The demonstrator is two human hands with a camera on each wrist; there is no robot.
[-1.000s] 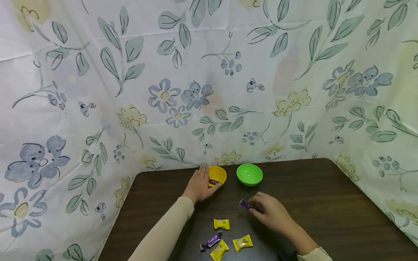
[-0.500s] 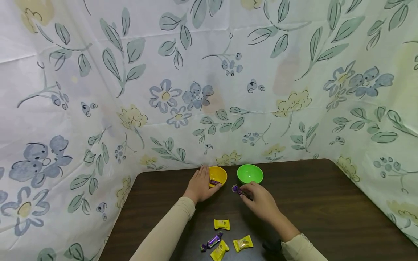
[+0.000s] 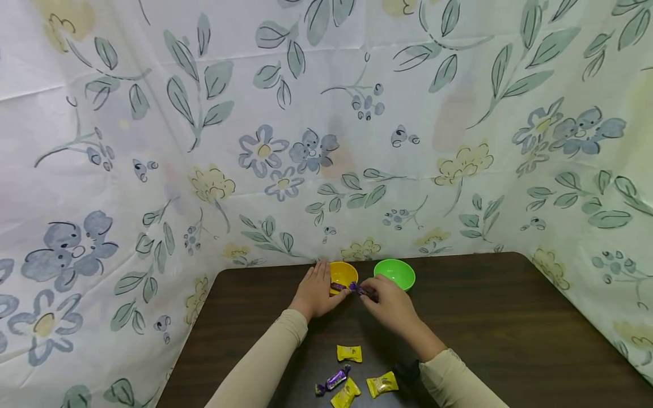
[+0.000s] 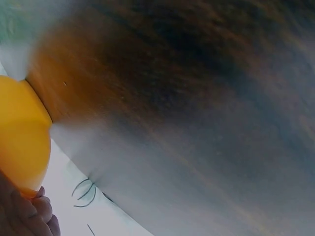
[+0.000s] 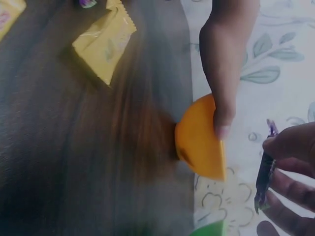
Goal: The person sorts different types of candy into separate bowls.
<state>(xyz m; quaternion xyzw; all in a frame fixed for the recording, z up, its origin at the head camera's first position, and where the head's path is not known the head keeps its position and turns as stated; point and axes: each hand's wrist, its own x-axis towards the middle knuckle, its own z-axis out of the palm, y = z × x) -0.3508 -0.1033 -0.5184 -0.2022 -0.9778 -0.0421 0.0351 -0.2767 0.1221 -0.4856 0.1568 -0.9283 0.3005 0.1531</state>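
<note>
My left hand (image 3: 314, 293) holds the yellow bowl (image 3: 348, 272) from its left side, the thumb lying over the front rim. Inside that bowl lies a purple-wrapped candy (image 3: 336, 287). In the left wrist view the bowl's outer wall (image 4: 24, 132) shows, with fingers (image 4: 42, 209) at its rim. My right hand (image 3: 391, 306) pinches another purple-wrapped candy (image 5: 266, 172) between thumb and fingers. In the head view this candy overlaps the yellow bowl's right front rim, close to the left thumb.
A green bowl (image 3: 398, 273) stands right of the yellow one, partly behind my right hand. Nearer on the dark wooden table (image 3: 510, 334) lie several yellow-wrapped candies (image 3: 382, 384) and one purple-wrapped candy (image 3: 334, 378). A floral cloth (image 3: 306, 170) hangs behind and beside the table.
My right hand has moved left and away from me with its candy, from in front of the green bowl to the yellow bowl's rim. The left hand keeps its place on the bowl.
</note>
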